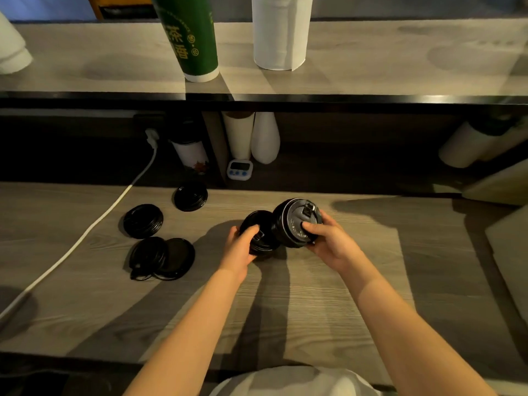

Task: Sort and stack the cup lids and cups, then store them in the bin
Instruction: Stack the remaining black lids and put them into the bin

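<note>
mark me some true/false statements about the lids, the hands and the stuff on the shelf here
1. The left hand grips a flat lid stack and the right hand grips a tilted lid stack. True.
2. The loose lids lie on the counter to the right of both hands. False: they lie to the left of the hands.
3. A white cable runs across the left part of the counter. True.
4. The green cup stack stands on the counter among the loose lids. False: it stands on the upper shelf.
5. A white paper roll stands on the upper shelf, right of the green cup stack. True.
</note>
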